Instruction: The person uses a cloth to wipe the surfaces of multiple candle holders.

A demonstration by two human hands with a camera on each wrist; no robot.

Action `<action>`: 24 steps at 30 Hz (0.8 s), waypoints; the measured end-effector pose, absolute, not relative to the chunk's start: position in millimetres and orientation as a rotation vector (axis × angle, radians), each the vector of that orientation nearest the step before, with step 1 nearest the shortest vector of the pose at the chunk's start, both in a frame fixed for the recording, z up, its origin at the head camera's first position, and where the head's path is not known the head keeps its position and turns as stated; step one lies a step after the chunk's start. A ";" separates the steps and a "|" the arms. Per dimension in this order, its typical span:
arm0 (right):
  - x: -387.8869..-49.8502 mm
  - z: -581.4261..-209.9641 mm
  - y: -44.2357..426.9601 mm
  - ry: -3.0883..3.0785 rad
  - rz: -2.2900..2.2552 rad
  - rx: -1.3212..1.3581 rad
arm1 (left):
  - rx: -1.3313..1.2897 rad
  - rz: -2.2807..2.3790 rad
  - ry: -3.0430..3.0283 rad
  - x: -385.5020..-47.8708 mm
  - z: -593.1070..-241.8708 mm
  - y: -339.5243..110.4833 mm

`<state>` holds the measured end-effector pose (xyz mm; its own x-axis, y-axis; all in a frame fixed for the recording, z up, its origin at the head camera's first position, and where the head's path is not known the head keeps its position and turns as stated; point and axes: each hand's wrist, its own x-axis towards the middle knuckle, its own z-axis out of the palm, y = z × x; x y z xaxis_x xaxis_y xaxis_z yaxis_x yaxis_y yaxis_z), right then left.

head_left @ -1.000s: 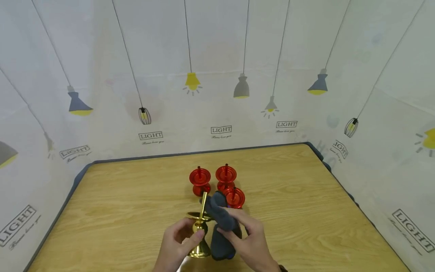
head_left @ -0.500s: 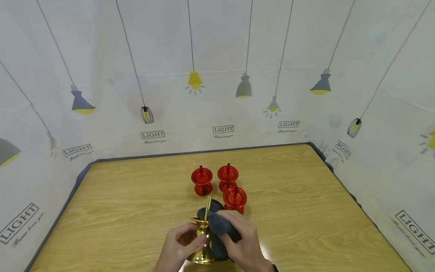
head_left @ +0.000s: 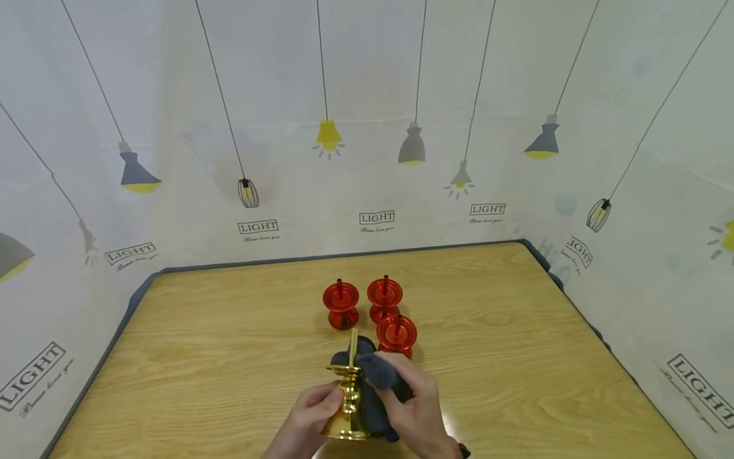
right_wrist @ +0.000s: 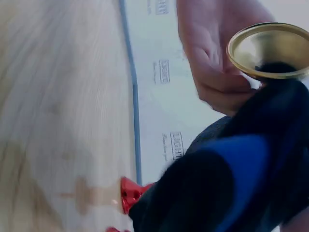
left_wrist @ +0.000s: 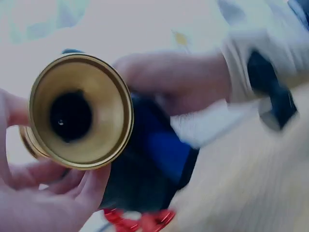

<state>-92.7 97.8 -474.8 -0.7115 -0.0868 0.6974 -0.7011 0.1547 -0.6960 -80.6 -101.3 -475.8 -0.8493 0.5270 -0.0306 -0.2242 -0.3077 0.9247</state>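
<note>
My left hand (head_left: 305, 417) grips a shiny gold candlestick (head_left: 347, 423) by its side, spike upward and off the table. The left wrist view looks up into its round hollow base (left_wrist: 107, 113), dark in the middle. In my right hand (head_left: 417, 408) is a bunched dark blue cloth (head_left: 375, 411), pinched between thumb and fingers against the candlestick's right side, close under the dish. Its lower part hangs beside the body. A brighter blue patch of the cloth (right_wrist: 241, 164) shows in the right wrist view. The cloth hides the candlestick's far side.
Three red candlesticks stand just beyond my hands: one at left (head_left: 342, 306), one at back right (head_left: 384, 298), and one nearer (head_left: 397, 335), close behind the cloth. The wooden table (head_left: 218, 344) is bordered at the back by a printed wall covering (head_left: 309, 185).
The gold candlestick has shifted a little right and stands straighter. My left fingers have changed their place on it. The cloth has moved along its side with my right hand.
</note>
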 end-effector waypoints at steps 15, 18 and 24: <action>-94.8 -469.4 92.0 -1.860 1.328 0.910 | -0.037 2.020 2.281 -67.4 -457.2 -90.0; -93.5 -468.5 92.5 -1.868 1.444 0.879 | 0.068 2.122 2.088 -68.7 -461.9 -96.1; -93.3 -470.9 92.9 -1.882 1.657 0.811 | 0.318 2.264 1.471 -71.7 -473.3 -105.8</action>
<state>-93.3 92.9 -470.9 -0.6971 -0.1068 0.7090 -0.7168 0.0812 -0.6925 -71.7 -105.8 -473.3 -0.8856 0.4631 -0.0359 -0.2210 -0.3521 0.9095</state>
